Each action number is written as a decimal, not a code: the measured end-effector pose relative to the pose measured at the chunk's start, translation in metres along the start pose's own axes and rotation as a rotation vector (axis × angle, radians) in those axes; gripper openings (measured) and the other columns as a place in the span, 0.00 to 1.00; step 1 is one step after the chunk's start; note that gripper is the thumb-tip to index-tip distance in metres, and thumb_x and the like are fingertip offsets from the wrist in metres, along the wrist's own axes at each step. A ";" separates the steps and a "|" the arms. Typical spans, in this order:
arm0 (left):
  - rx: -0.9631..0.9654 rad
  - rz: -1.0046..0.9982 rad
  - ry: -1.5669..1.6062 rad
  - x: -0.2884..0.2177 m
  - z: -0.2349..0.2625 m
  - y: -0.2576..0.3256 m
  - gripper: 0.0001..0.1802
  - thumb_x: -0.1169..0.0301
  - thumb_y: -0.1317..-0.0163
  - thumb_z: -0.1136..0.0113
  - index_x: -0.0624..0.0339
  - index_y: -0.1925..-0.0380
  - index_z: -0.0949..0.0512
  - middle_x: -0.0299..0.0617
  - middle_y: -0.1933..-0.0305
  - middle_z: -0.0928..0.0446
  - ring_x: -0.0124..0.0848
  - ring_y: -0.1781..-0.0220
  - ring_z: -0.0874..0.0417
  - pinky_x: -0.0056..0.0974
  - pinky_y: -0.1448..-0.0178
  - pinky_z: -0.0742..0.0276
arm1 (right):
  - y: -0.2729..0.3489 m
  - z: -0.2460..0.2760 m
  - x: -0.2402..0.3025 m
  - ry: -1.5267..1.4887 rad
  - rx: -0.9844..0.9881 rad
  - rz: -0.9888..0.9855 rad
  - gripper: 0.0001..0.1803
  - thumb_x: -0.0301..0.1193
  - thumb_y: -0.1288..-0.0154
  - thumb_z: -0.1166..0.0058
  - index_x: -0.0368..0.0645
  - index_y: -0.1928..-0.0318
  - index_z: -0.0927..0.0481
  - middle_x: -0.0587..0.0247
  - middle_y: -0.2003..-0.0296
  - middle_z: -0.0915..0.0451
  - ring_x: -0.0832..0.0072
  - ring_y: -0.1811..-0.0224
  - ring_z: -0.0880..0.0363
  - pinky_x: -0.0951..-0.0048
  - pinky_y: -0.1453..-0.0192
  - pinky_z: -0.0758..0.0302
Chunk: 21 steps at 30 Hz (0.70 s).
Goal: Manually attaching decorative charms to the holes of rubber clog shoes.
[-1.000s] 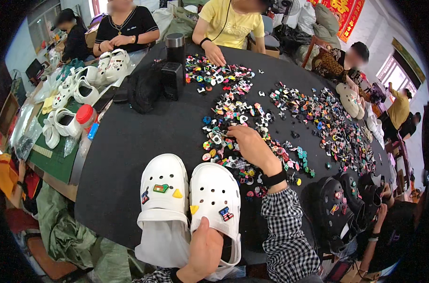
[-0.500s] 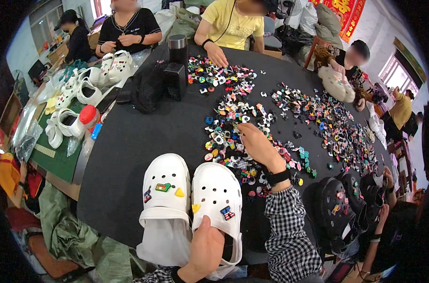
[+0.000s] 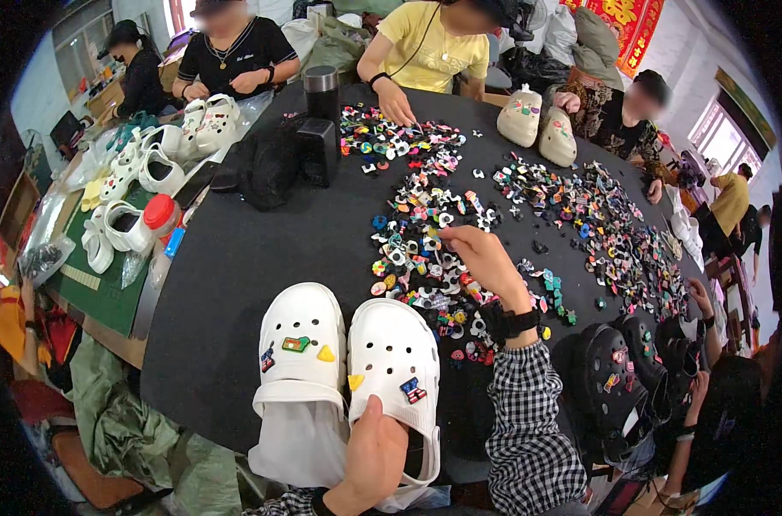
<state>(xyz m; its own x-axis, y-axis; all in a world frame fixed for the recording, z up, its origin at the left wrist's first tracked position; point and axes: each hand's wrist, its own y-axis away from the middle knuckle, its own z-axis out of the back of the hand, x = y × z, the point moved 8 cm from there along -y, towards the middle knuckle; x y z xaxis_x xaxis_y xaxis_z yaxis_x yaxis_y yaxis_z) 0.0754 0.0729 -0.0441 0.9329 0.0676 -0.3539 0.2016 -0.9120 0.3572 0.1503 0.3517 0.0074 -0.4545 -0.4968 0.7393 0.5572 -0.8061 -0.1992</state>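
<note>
A pair of white clogs stands at the table's near edge, toes pointing away. My left hand (image 3: 375, 456) grips the right-hand clog (image 3: 392, 328) at its opening, thumb on top and fingers inside. That clog carries a yellow wedge charm and a flag-patterned charm. Beside it, the left-hand clog (image 3: 303, 305) bears a green charm, a yellow wedge and a flag-patterned one; translucent wrapping fills its opening. Over the long heap of shoe charms (image 3: 421, 202), my right hand (image 3: 487, 265) is closed in a pinch; whatever is between the fingertips is too small to name.
Black clogs with charms (image 3: 614, 370) stand right of my right forearm. Another charm heap (image 3: 606, 224) spreads at the right. A dark flask (image 3: 322, 93) and black bag (image 3: 270, 163) are at the back left. Co-workers sit around the table; one handles beige clogs (image 3: 558, 138).
My right hand has shifted slightly right over the charms. Across the table, a co-worker's beige clogs have moved left and now stand on the tabletop. My left hand keeps its grip.
</note>
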 end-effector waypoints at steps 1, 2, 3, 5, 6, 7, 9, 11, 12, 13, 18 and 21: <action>-0.008 0.007 0.000 0.001 0.003 0.000 0.30 0.58 0.25 0.55 0.63 0.30 0.45 0.44 0.29 0.37 0.37 0.28 0.37 0.45 0.24 0.47 | 0.000 0.001 -0.001 0.001 -0.004 -0.001 0.14 0.23 0.32 0.52 0.35 0.49 0.20 0.50 0.52 0.17 0.59 0.50 0.18 0.64 0.44 0.24; -0.016 0.014 -0.001 0.002 0.004 0.000 0.30 0.59 0.25 0.55 0.62 0.30 0.45 0.44 0.29 0.37 0.37 0.28 0.37 0.45 0.24 0.47 | 0.000 -0.001 0.002 0.040 0.014 0.050 0.14 0.23 0.32 0.52 0.35 0.49 0.19 0.50 0.53 0.17 0.59 0.50 0.18 0.65 0.44 0.24; -0.016 0.015 -0.003 0.002 0.004 0.000 0.30 0.59 0.25 0.55 0.62 0.30 0.45 0.44 0.29 0.37 0.37 0.28 0.37 0.45 0.24 0.47 | -0.001 -0.005 0.003 0.078 0.033 0.100 0.14 0.23 0.32 0.52 0.35 0.49 0.19 0.50 0.53 0.18 0.59 0.50 0.18 0.65 0.44 0.24; -0.018 0.016 -0.015 0.002 0.004 0.001 0.30 0.58 0.25 0.54 0.63 0.30 0.45 0.44 0.29 0.37 0.37 0.28 0.37 0.45 0.23 0.47 | 0.000 -0.005 -0.002 0.123 -0.009 0.105 0.14 0.24 0.33 0.51 0.36 0.50 0.19 0.50 0.55 0.17 0.58 0.51 0.18 0.64 0.45 0.24; -0.019 0.014 -0.015 0.001 0.004 0.001 0.30 0.58 0.25 0.54 0.63 0.30 0.45 0.44 0.29 0.37 0.37 0.28 0.37 0.45 0.23 0.47 | 0.001 -0.003 0.001 0.166 -0.051 0.168 0.14 0.24 0.33 0.50 0.36 0.50 0.19 0.50 0.56 0.18 0.56 0.52 0.18 0.63 0.45 0.24; -0.014 0.015 -0.009 0.000 0.004 0.001 0.30 0.58 0.25 0.54 0.63 0.30 0.45 0.44 0.29 0.36 0.37 0.28 0.37 0.45 0.23 0.47 | 0.002 -0.001 0.005 0.211 -0.093 0.230 0.14 0.24 0.33 0.50 0.36 0.50 0.20 0.49 0.57 0.18 0.55 0.52 0.19 0.63 0.46 0.24; -0.008 0.017 0.000 0.000 0.001 0.001 0.30 0.59 0.25 0.54 0.63 0.30 0.44 0.44 0.29 0.36 0.37 0.28 0.37 0.45 0.23 0.47 | 0.004 0.001 0.003 0.227 -0.076 0.166 0.14 0.25 0.33 0.50 0.36 0.50 0.20 0.49 0.58 0.18 0.54 0.53 0.19 0.62 0.47 0.24; 0.018 0.001 0.005 0.000 -0.003 -0.001 0.30 0.59 0.25 0.55 0.63 0.30 0.44 0.44 0.30 0.36 0.37 0.28 0.36 0.45 0.24 0.46 | 0.006 0.009 0.007 0.248 -0.060 0.099 0.14 0.25 0.33 0.50 0.37 0.50 0.20 0.48 0.59 0.18 0.53 0.54 0.19 0.61 0.47 0.24; 0.018 -0.003 0.006 0.000 -0.002 -0.001 0.30 0.59 0.25 0.55 0.63 0.30 0.44 0.44 0.30 0.36 0.37 0.28 0.36 0.45 0.24 0.46 | 0.007 0.009 0.009 0.280 -0.024 0.053 0.13 0.27 0.33 0.51 0.39 0.50 0.19 0.49 0.56 0.19 0.51 0.52 0.20 0.58 0.46 0.24; 0.015 0.012 0.017 0.001 0.000 -0.002 0.30 0.59 0.25 0.55 0.63 0.29 0.45 0.44 0.29 0.37 0.37 0.28 0.37 0.45 0.23 0.47 | 0.008 0.009 0.010 0.312 0.012 0.006 0.13 0.29 0.32 0.51 0.42 0.50 0.19 0.50 0.53 0.19 0.50 0.51 0.20 0.56 0.46 0.24; 0.001 -0.008 0.064 0.006 0.016 -0.004 0.24 0.59 0.25 0.54 0.61 0.35 0.37 0.41 0.37 0.29 0.32 0.35 0.30 0.40 0.30 0.38 | 0.010 0.027 0.033 0.381 -0.054 0.072 0.13 0.29 0.32 0.52 0.44 0.51 0.19 0.50 0.53 0.18 0.51 0.51 0.20 0.56 0.47 0.23; 0.014 0.105 0.142 0.028 0.057 -0.006 0.16 0.59 0.25 0.52 0.58 0.48 0.28 0.35 0.52 0.25 0.25 0.49 0.27 0.34 0.43 0.32 | -0.006 0.033 0.044 0.441 -0.031 0.100 0.13 0.28 0.33 0.53 0.43 0.52 0.18 0.50 0.53 0.18 0.52 0.52 0.19 0.56 0.47 0.23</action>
<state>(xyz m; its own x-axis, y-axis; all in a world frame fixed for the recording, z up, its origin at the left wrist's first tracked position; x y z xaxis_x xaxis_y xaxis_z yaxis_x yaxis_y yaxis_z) 0.0838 0.0577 -0.1054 0.9816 0.0275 -0.1889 0.0977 -0.9224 0.3738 0.1506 0.3453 0.0623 -0.6563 -0.6564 0.3719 0.5950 -0.7534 -0.2799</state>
